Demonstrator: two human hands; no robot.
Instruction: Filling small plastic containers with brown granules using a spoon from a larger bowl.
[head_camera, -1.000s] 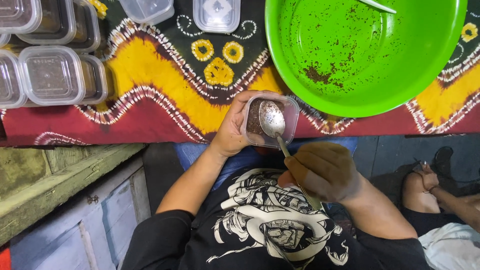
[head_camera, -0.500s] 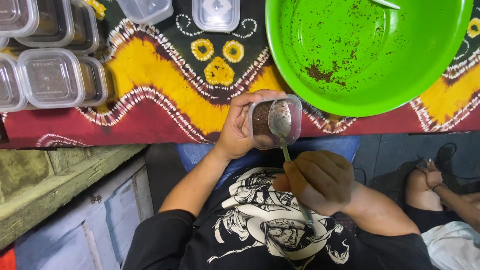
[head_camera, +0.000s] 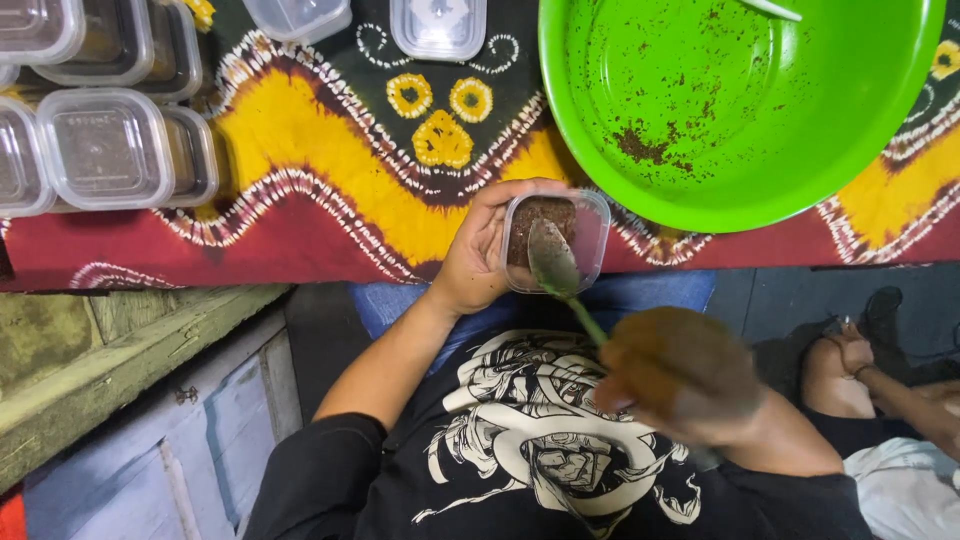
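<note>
Batik cloth in red, yellow and dark green covers the table seen from above, its near edge hanging over a weathered wooden bench at 8 o'clock.

At 10 o'clock stand stacked clear plastic lidded tubs, closed, with dark contents showing through their walls. At 12 o'clock lie two more clear plastic tubs, which appear empty.

Left hand, just left of centre: fingers wrapped around a small clear square plastic container, held at the table's edge, partly filled with dark brown crumbly matter.

Right hand, at 5 o'clock and blurred: closed around the handle of a metal spoon, whose bowl sits over the container's open mouth, at or just above the brown filling; contact cannot be told.

At 1 o'clock, a large bright green plastic basin holds only scattered brown crumbs and a small clump near its lower wall; a pale utensil tip shows at its top rim.

At 4 o'clock, another person's arm and hand rest low by the floor, apart from the work.

Progress, as judged: the basin is almost emptied and several tubs are already shut, so portioning looks near its end; the held container is unlidded and the last crumbs remain.
</note>
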